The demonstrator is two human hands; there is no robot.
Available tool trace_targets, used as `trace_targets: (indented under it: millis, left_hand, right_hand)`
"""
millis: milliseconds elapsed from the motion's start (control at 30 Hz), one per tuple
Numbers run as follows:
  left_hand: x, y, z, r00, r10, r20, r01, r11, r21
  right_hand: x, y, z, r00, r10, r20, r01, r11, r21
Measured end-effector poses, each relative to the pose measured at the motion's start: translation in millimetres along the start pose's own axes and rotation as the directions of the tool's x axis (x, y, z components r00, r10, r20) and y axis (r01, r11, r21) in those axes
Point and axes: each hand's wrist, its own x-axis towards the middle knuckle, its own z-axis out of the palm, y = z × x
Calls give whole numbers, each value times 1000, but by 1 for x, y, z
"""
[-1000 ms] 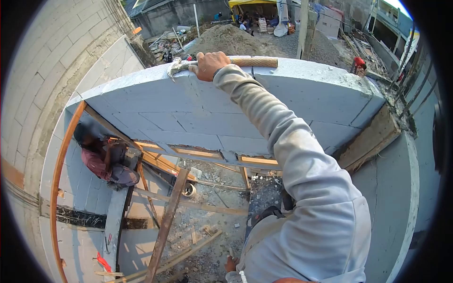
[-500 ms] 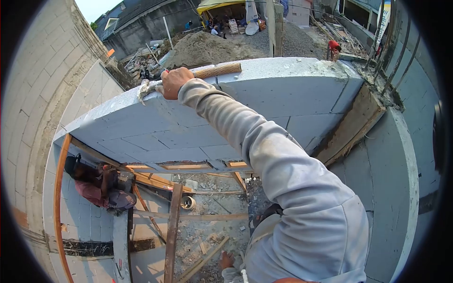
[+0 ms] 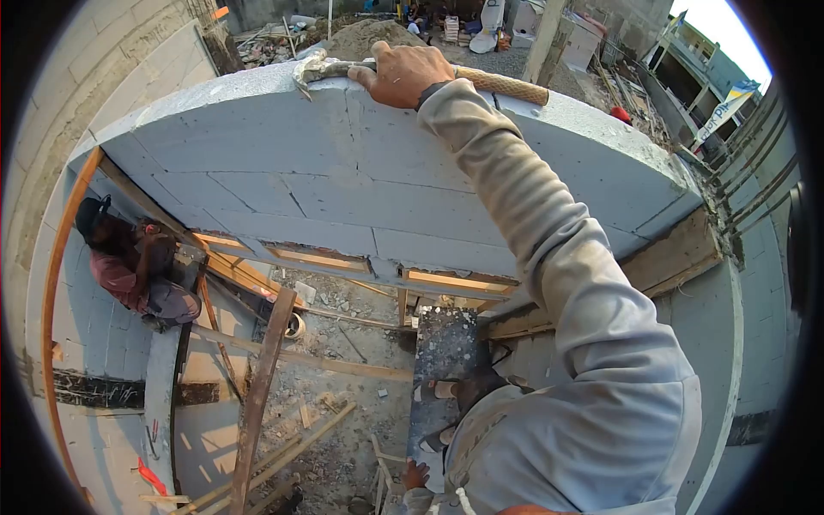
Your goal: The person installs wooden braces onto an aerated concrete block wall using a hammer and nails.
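Note:
My right hand point(image 3: 414, 73) is closed around a hammer point(image 3: 502, 84) that lies along the top of a pale block wall point(image 3: 412, 146). Its mortar-caked head point(image 3: 313, 70) points left over the wall's near edge, and the textured tan handle sticks out to the right of my fist. Low in the view, my left hand point(image 3: 416, 475) hangs beside my body with fingers apart and nothing visible in it. Near it is a dark, paint-spattered plank point(image 3: 442, 343) with my feet on it.
A co-worker point(image 3: 129, 262) in a cap crouches on a narrow ledge at left. Timber braces point(image 3: 266, 386) cross above the rubble-strewn floor, near a bucket point(image 3: 294, 325). Bare rebar point(image 3: 760, 176) sticks out at right. Beyond the wall stand a sand heap point(image 3: 365, 36) and a post point(image 3: 545, 47).
My view has turned, so the wall, co-worker and planks sit differently in it. The hammer stays in my right hand at about the same stretch of wall top. More of the plank and my feet shows.

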Motion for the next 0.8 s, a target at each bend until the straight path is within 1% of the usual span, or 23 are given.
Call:
trace_targets:
  millis: [33,67,100,133,200,233,267,300,333,367,433,467,500,533,567,633,667,700,800]
  left_hand:
    - [8,-5,-9,991,-88,100,100,987,-124]
    - [13,-4,-5,984,-14,-179,30,996,84]
    - [15,-1,13,881,67,-468,99,941,322]
    - [-2,29,121,710,136,-691,264,858,441]
    - [7,46,139,720,200,-664,202,856,477]
    - [12,56,145,728,274,-629,126,847,516]
    - [17,66,154,729,278,-626,122,846,518]
    - [19,77,164,730,321,-603,90,830,551]
    - [21,87,174,733,362,-576,62,807,587]
    - [22,95,183,741,360,-567,72,798,599]
    - [25,111,199,743,325,-586,121,795,594]
    - [29,114,187,760,323,-564,132,773,620]
    - [31,116,169,754,324,-571,133,776,617]
    - [39,119,162,749,326,-577,133,779,612]
    - [43,123,168,765,327,-555,138,758,637]
    - [34,137,187,730,311,-609,239,718,653]
    - [33,145,196,714,317,-624,271,697,664]
    - [32,154,208,701,321,-636,301,675,673]
    - [37,180,244,647,353,-675,402,594,696]
  right_hand:
    - [2,1,5,1000,-2,13,3,1000,-11]
    - [3,2,7,1000,-14,-27,13,999,-31]
    - [4,3,9,997,-24,-67,21,999,-47]
    - [4,3,9,998,-15,-57,12,999,-46]
    - [5,5,12,998,-20,-65,18,999,-41]
    - [7,5,13,996,-29,-86,26,999,-33]
    - [8,6,16,991,-53,-125,48,998,-47]
    - [8,5,15,990,-49,-131,43,998,-49]
    - [7,3,13,994,-45,-103,41,998,-38]
    - [6,4,12,997,-34,-73,32,999,-30]
    - [5,5,13,995,-40,-94,37,999,-35]
    - [0,0,3,1000,-4,-23,4,1000,13]
    - [-1,1,-1,1000,-4,-2,4,999,51]
    - [-2,2,-2,999,-13,-37,16,996,89]
    - [-4,2,-6,1000,-9,-19,11,993,114]
    - [-5,3,-8,1000,0,12,-2,985,172]
    - [-6,5,-7,1000,-10,-6,11,979,203]
    - [-7,6,-8,999,-38,-9,39,979,199]
    - [-6,10,-6,999,-44,-9,45,973,226]
